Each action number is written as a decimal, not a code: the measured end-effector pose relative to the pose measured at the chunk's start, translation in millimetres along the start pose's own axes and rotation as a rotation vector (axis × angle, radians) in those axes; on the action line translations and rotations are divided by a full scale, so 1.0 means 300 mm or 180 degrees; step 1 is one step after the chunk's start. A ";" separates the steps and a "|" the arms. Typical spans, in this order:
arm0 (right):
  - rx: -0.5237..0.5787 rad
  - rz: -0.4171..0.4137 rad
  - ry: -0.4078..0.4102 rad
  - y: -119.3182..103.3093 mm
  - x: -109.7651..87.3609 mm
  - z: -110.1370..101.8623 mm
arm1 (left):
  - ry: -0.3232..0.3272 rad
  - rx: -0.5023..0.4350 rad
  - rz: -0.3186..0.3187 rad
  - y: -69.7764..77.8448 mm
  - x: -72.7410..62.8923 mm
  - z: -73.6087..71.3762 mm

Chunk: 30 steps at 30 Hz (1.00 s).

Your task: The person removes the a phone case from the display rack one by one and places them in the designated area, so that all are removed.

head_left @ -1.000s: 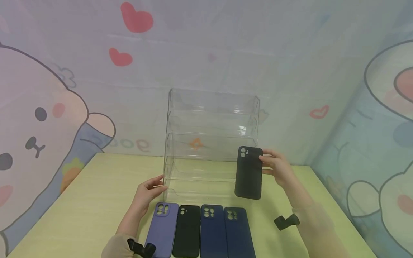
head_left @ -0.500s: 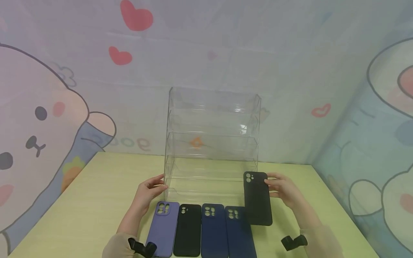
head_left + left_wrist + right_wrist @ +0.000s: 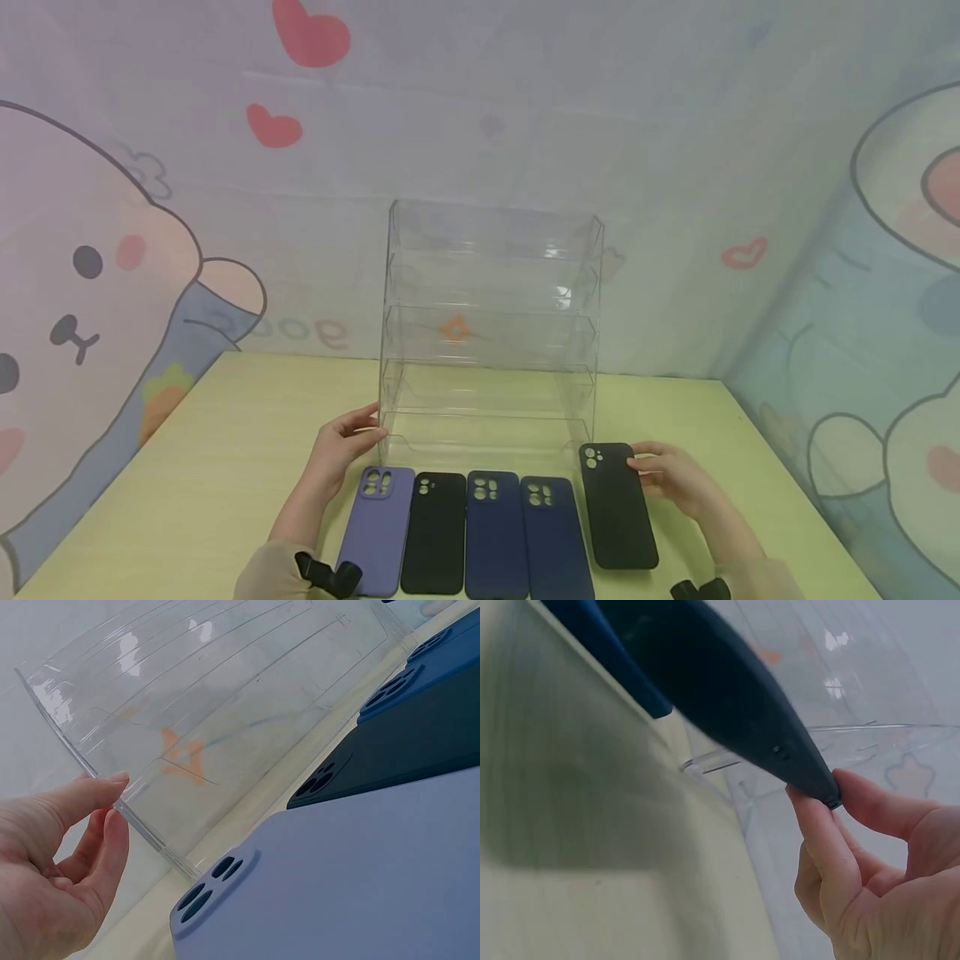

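Note:
My right hand (image 3: 675, 477) pinches a black phone case (image 3: 618, 508) by its upper right edge, to the right of the row on the table. In the right wrist view the case (image 3: 727, 690) is tilted above the tabletop, over its shadow. With thumb and fingers my left hand (image 3: 337, 446) pinches the lower left edge of a clear tiered rack (image 3: 487, 333); the left wrist view shows the thumb (image 3: 97, 793) on that edge. In front of the rack lie a purple phone case (image 3: 378, 533), a black one (image 3: 435, 537) and two dark blue ones (image 3: 497, 537).
The yellow table (image 3: 247, 450) runs back to a printed cloth backdrop (image 3: 660, 167) with cartoon bears and hearts. The rack stands close in front of the backdrop. Small black devices (image 3: 327, 575) are strapped to both wrists.
My right hand has brought the black phone case down and toward me, from in front of the rack's right side to beside the row. The left hand keeps its grip on the rack.

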State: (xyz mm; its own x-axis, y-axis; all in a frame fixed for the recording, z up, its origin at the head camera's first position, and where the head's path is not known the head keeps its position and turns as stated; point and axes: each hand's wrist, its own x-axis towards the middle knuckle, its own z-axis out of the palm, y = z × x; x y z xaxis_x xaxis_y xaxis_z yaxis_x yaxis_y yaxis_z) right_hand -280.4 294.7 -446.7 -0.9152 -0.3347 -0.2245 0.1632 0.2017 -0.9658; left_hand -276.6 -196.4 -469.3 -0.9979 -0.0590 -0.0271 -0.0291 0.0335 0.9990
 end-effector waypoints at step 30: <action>-0.0864 0.0212 0.0356 0.048 -0.002 0.073 | -0.0041 -0.0006 0.0006 0.004 -0.002 -0.001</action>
State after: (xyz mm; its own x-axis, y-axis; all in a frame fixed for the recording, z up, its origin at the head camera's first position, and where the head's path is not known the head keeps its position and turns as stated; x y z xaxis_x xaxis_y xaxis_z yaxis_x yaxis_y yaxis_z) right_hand -269.4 277.8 -463.3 -0.9431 -0.2121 -0.2559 0.1335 0.4635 -0.8760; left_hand -275.9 -196.6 -468.1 -0.9986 -0.0462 -0.0255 -0.0270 0.0317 0.9991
